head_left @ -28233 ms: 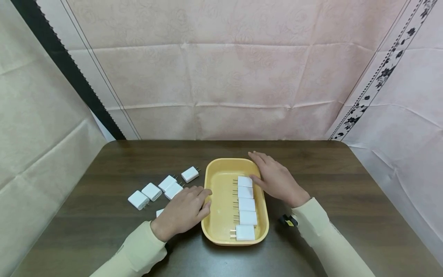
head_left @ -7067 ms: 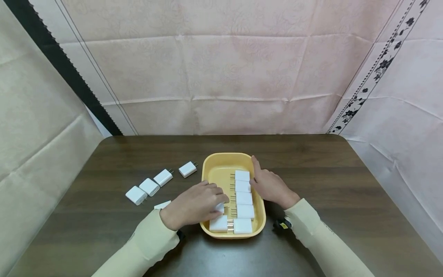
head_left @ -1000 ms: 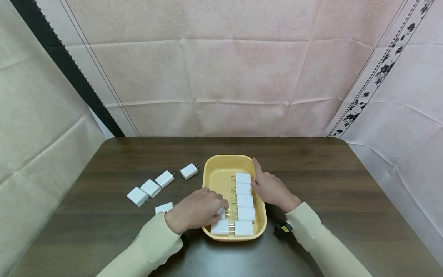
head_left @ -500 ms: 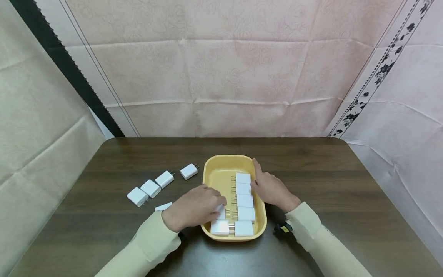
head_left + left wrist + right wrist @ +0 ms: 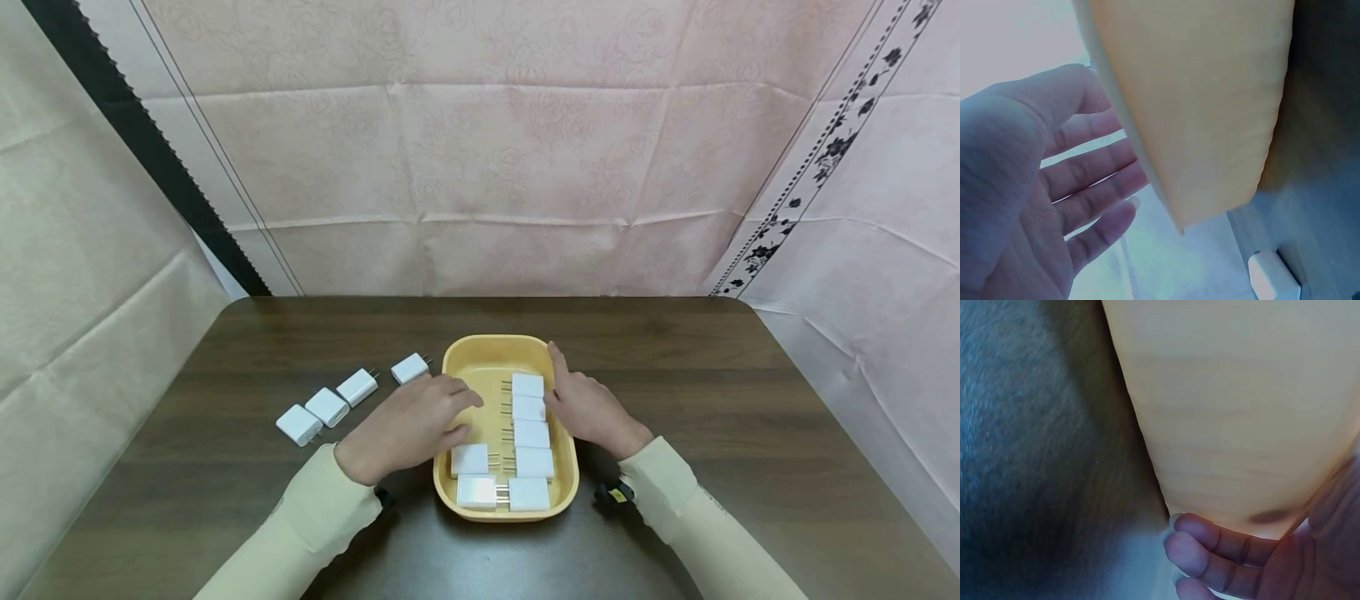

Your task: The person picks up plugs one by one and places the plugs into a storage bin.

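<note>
My left hand point(image 5: 408, 421), fingers loosely extended and holding nothing, is over the left rim of a yellow plastic tray point(image 5: 480, 354). In the left wrist view its spread fingers point(image 5: 1094, 169) show beyond the tray's rim. My right hand point(image 5: 592, 412) grips the tray's right rim, thumb on the inside; the right wrist view shows curled fingers point(image 5: 1210, 547) against the outer wall. Inside the tray, several white plug chargers point(image 5: 531, 433) form a right-hand column, prongs facing left. Two chargers on the left, an upper charger point(image 5: 469, 460) and a lower charger point(image 5: 476, 492), have prongs facing right.
More white chargers point(image 5: 327, 407) lie in a slanting line on the brown wooden table point(image 5: 637, 333) left of the tray. The nearest to it is a charger point(image 5: 409, 367) beside my left hand. A pale cloth point(image 5: 510, 167) hangs behind the table.
My left hand has let go of the upper left charger and moved up and left, uncovering it. Since the oldest frame, two chargers have been added to the tray's left side. My right hand stays put lately.
</note>
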Demonstrator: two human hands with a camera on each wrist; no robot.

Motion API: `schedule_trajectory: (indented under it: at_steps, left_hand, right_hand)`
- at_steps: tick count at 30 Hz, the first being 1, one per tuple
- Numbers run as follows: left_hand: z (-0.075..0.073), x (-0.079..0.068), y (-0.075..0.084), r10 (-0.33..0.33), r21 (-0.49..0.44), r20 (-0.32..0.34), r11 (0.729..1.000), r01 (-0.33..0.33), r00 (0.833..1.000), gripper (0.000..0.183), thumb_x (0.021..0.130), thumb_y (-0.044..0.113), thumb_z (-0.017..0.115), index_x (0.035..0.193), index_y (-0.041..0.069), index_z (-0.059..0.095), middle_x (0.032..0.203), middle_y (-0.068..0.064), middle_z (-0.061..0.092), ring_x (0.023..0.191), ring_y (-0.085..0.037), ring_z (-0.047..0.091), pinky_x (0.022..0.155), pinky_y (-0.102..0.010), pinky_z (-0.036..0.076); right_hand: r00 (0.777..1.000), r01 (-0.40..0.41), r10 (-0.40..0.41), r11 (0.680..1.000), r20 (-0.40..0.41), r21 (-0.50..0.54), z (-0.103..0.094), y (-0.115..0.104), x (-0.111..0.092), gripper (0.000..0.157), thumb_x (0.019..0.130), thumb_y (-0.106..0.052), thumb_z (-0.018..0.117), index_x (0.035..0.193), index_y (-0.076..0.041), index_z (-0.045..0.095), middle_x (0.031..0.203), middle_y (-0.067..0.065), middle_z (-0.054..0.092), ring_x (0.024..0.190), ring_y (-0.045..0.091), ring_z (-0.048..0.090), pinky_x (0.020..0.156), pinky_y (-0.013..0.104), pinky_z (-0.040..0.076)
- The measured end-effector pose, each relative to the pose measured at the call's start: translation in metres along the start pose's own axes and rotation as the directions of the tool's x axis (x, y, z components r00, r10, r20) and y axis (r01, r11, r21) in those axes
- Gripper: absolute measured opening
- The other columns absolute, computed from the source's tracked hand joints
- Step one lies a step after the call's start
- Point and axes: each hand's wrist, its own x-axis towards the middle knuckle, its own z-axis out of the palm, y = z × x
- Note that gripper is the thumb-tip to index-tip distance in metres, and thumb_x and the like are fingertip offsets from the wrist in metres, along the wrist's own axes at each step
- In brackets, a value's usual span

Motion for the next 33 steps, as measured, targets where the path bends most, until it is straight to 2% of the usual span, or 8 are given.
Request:
schedule_trajectory:
  at_steps: [4,9,15,18,21,25,33]
  left_hand:
    - [-0.004,-0.001,-0.007,-0.021,0.005,-0.067,1.0,0.022,0.998,0.028,0.092,0.02,0.072,0.118,0.012,0.072,0.114,-0.004,0.073,0.099,-0.018,0.068,0.086,-0.035,0.057]
    - [-0.005,-0.001,-0.017,-0.101,0.008,-0.113,0.995,0.102,0.988,0.03,0.09,0.015,0.071,0.12,0.011,0.072,0.111,-0.004,0.074,0.088,-0.014,0.064,0.079,-0.03,0.057]
    - [0.003,0.0,-0.031,-0.137,0.09,-0.225,0.983,0.16,0.965,0.026,0.089,0.011,0.07,0.115,0.008,0.074,0.097,-0.004,0.074,0.075,-0.014,0.06,0.071,-0.031,0.055]
    - [0.007,-0.002,-0.038,-0.159,0.094,-0.255,0.978,0.188,0.954,0.026,0.086,0.007,0.07,0.112,0.008,0.074,0.092,-0.004,0.073,0.071,-0.014,0.057,0.067,-0.031,0.054]
    - [0.01,-0.003,-0.044,-0.179,0.084,-0.264,0.975,0.207,0.948,0.027,0.084,0.006,0.071,0.11,0.007,0.074,0.089,-0.004,0.071,0.069,-0.014,0.056,0.065,-0.032,0.053]
    - [0.012,-0.003,-0.047,-0.197,0.075,-0.256,0.972,0.223,0.946,0.026,0.085,0.008,0.072,0.111,0.008,0.073,0.093,-0.005,0.072,0.072,-0.016,0.061,0.069,-0.035,0.056]
    - [0.017,-0.002,-0.05,-0.299,-0.002,-0.159,0.953,0.303,0.941,0.031,0.089,0.011,0.072,0.12,0.006,0.07,0.105,-0.009,0.073,0.084,-0.019,0.067,0.073,-0.035,0.059]
  right_hand:
    - [1.0,0.001,-0.001,1.0,0.0,-0.002,0.0,0.001,0.0,0.074,0.103,-0.013,0.046,0.16,0.002,0.002,0.056,0.001,0.047,0.04,0.011,0.041,0.042,0.025,0.034]
    - [1.0,-0.003,0.003,1.0,0.005,0.005,0.0,0.0,0.0,0.074,0.103,-0.013,0.046,0.161,0.001,0.001,0.056,0.0,0.046,0.04,0.011,0.041,0.042,0.024,0.035]
    - [1.0,-0.007,0.007,1.0,0.005,0.006,0.0,0.0,0.0,0.075,0.103,-0.013,0.046,0.161,0.001,0.001,0.056,0.0,0.046,0.04,0.011,0.041,0.042,0.025,0.035]
    - [1.0,-0.009,0.009,1.0,0.005,0.004,0.0,0.0,0.0,0.074,0.103,-0.013,0.046,0.161,0.001,0.001,0.056,0.0,0.047,0.04,0.011,0.041,0.042,0.024,0.035]
    - [1.0,-0.007,0.007,1.0,0.004,0.004,0.001,0.0,0.001,0.074,0.103,-0.013,0.046,0.161,0.001,0.001,0.056,0.0,0.047,0.04,0.011,0.041,0.042,0.024,0.035]
    - [1.0,-0.005,0.005,1.0,0.005,0.007,0.0,0.0,0.001,0.075,0.103,-0.013,0.046,0.161,0.001,0.001,0.057,0.001,0.048,0.041,0.011,0.042,0.043,0.025,0.036]
    - [1.0,-0.004,0.004,1.0,0.009,0.01,0.0,0.0,0.0,0.076,0.103,-0.013,0.047,0.161,0.001,0.0,0.058,0.001,0.048,0.041,0.012,0.043,0.043,0.025,0.036]
